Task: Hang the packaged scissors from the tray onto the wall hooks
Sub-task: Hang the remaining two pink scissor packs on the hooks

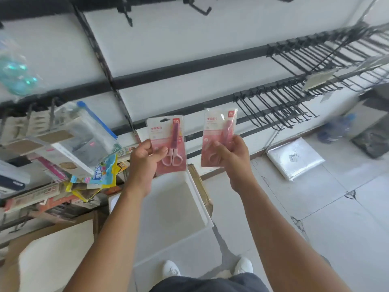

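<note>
My left hand [145, 159] grips a pink packaged pair of scissors [170, 140] by its lower left side, held upright. A second pink scissors package [216, 131] is upright in my right hand [229, 157], which covers its lower right part. Both packages are in front of the white wall, below and left of the black wall hooks [273, 106]. More black hooks [328, 53] line the rail above on the right. The white tray [172, 207] lies below my hands and looks bare.
Hanging packaged goods [80, 135] and stacked stationery [52, 197] crowd the left side. A clear plastic bag [294, 159] lies on the tiled floor at right. A cardboard box [200, 186] sits under the tray. My white shoes [242, 266] are at the bottom.
</note>
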### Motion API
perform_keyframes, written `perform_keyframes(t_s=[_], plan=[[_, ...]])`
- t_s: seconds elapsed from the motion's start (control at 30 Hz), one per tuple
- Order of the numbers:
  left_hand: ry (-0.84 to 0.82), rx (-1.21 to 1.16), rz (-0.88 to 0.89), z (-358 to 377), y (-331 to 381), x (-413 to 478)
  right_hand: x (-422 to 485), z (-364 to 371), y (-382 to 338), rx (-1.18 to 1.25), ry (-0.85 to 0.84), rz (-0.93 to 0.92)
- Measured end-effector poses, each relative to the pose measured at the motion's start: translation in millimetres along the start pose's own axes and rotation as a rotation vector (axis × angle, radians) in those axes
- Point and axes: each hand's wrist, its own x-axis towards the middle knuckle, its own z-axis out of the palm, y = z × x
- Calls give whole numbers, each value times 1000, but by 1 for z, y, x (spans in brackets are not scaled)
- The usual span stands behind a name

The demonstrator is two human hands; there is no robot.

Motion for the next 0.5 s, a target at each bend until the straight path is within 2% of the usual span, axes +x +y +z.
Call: perform_keyframes(t_s=[0.23, 0.5], plan=[[48, -92, 198, 126, 56, -17, 23, -103, -79, 3, -94, -179], [-6, -155, 306, 246, 112, -28, 45, -197, -169, 14, -51, -298]])
